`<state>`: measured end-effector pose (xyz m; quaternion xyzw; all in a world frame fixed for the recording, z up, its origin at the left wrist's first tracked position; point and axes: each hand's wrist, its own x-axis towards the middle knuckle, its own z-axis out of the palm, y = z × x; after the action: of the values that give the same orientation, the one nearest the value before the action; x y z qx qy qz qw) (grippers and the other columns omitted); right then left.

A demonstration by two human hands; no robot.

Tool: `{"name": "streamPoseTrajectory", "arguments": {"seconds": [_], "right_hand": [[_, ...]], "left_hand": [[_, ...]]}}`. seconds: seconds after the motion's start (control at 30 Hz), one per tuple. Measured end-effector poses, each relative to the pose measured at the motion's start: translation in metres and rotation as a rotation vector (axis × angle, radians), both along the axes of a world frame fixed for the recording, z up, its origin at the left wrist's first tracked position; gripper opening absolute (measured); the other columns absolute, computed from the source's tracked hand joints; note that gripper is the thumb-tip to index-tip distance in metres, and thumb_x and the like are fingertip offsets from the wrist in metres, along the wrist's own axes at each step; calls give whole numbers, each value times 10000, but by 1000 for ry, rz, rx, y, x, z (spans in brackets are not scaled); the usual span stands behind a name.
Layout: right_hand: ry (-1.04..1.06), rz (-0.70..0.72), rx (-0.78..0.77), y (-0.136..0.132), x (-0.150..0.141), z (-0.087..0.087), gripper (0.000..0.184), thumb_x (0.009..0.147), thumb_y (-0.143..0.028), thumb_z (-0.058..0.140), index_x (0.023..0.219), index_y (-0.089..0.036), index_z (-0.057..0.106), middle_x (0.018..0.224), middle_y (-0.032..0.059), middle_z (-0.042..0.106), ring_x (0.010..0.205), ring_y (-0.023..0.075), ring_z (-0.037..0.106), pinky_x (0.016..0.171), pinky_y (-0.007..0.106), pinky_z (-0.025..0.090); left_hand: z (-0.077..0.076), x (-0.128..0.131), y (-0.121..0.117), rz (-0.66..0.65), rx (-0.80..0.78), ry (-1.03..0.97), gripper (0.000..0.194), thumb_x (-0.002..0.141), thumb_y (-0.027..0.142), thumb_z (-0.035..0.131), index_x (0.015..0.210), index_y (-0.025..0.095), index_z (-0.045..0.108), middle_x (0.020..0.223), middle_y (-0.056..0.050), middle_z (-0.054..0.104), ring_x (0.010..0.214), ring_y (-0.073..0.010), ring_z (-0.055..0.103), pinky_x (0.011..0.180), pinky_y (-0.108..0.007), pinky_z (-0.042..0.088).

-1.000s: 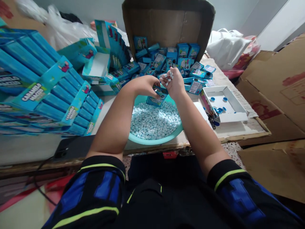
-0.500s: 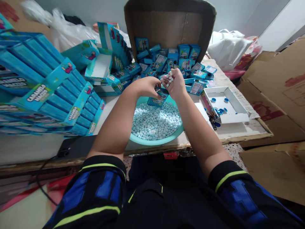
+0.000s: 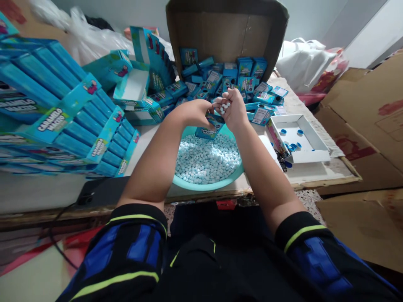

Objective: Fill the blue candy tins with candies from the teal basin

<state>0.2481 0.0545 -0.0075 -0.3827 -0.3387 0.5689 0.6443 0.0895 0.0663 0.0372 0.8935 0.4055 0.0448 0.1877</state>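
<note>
My left hand (image 3: 195,114) is closed around a small blue candy box (image 3: 210,126), held over the far rim of a teal bowl (image 3: 208,184). The bowl is full of small pale blue candies (image 3: 208,159). My right hand (image 3: 232,109) is cupped beside the box's top, with several white candies (image 3: 224,107) resting in its curled fingers. Both hands touch at the box.
Behind the hands, an open cardboard carton (image 3: 226,37) spills many small blue boxes (image 3: 220,82). Stacked blue display packs (image 3: 53,113) fill the left. A white tray (image 3: 299,138) with blue caps lies right. A dark phone (image 3: 100,192) lies near the table's front edge.
The hands stay together at the box; the right hand's fingers have curled in slightly over the candies. The view has shifted a little.
</note>
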Motion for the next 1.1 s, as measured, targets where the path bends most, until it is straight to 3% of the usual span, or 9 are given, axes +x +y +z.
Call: {"name": "streamPoseTrajectory", "arguments": {"seconds": [0.3,0.63,0.9,1.1], "right_hand": [[-16,-13,-24,-3,-2,5,451,848,-694,700,833,-252,610,751,28,721,853,202,759,713,317,577],[20,-47,-8,0,-2,0,493,863,-732,665,810,-242,641,750,33,744,829,197,760,765,324,585],[5,-84,35,0,-5,-4,330,880,-562,672,846,-234,646,759,30,751,823,191,753,818,329,580],[-44,-123,52,1,-4,-5,129,830,-358,664,879,-240,645,831,6,763,857,176,743,822,307,559]], "left_hand": [[3,-4,-1,32,27,14,398,652,513,829,920,234,733,856,-57,686,842,-275,641,711,-363,405],[1,-7,2,73,62,24,546,648,565,828,1056,211,752,997,-74,744,924,-272,660,719,-346,420],[3,-9,-5,129,105,15,640,701,512,812,1246,185,743,1209,-123,751,1044,-300,687,775,-349,460],[5,-9,-7,155,124,10,628,699,514,808,1236,197,737,1173,-103,756,1008,-283,680,754,-329,450]]}}
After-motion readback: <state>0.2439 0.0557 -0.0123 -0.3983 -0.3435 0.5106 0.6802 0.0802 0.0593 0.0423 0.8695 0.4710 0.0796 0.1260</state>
